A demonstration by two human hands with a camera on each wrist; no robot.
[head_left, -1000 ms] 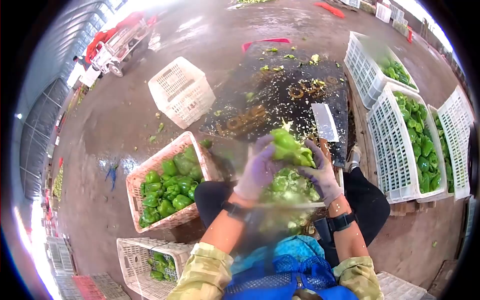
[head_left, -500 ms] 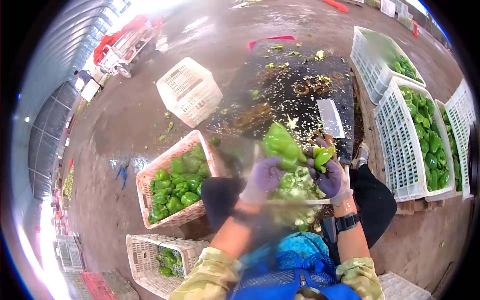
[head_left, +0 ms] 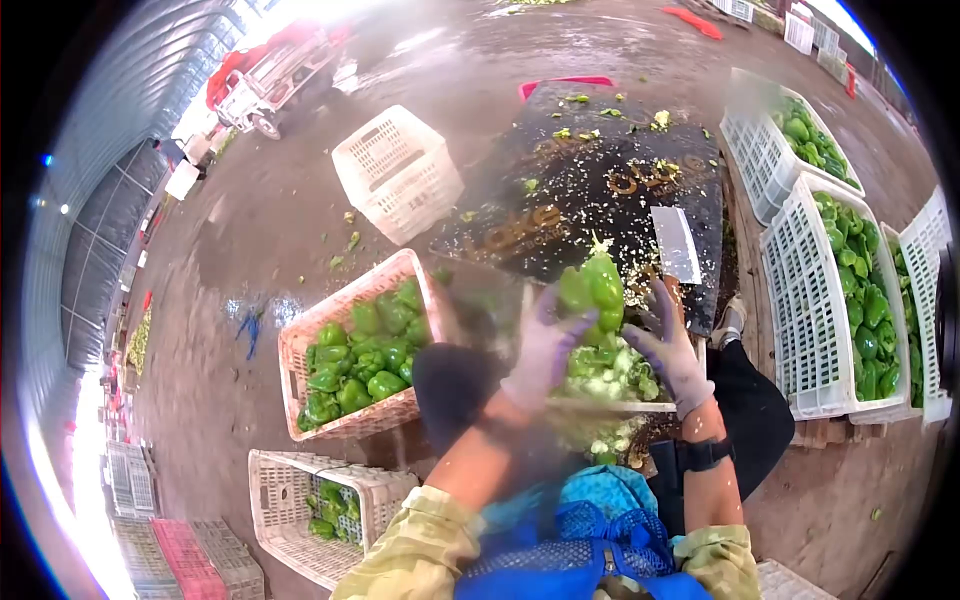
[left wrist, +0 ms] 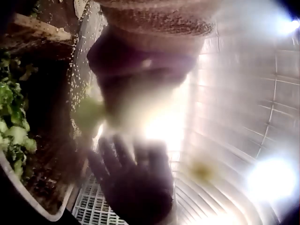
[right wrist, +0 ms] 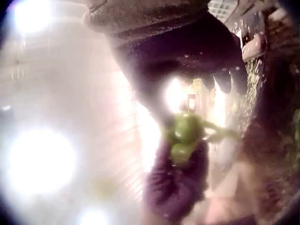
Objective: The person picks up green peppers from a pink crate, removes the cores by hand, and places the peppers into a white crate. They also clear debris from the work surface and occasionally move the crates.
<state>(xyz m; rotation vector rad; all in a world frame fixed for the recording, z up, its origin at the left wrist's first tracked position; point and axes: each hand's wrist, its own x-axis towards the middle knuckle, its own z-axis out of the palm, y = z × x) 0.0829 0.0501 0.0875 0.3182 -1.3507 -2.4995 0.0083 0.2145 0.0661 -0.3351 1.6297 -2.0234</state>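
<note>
My gloved left hand grips a green bell pepper in the head view. Facing it from the other side, my gloved right hand has its fingers spread, with nothing held. The right wrist view shows the glossy pepper in the left hand below and the right fingers stretched out above. Light-rimmed and low, a bin lies under both hands, heaped with pale green pepper scraps. Beyond the right hand, a broad-bladed knife rests on the black mat. Glare blurs much of both wrist views.
A pinkish crate of green peppers stands to my left; a white crate with a few peppers lies tipped below it. An upturned white crate sits further ahead. Several white crates of peppers line the right side.
The right hand first met the left at the pepper, then held a small green piece half a second ago; now its fingers are spread without it. The left hand still holds a pepper, now more upright.
</note>
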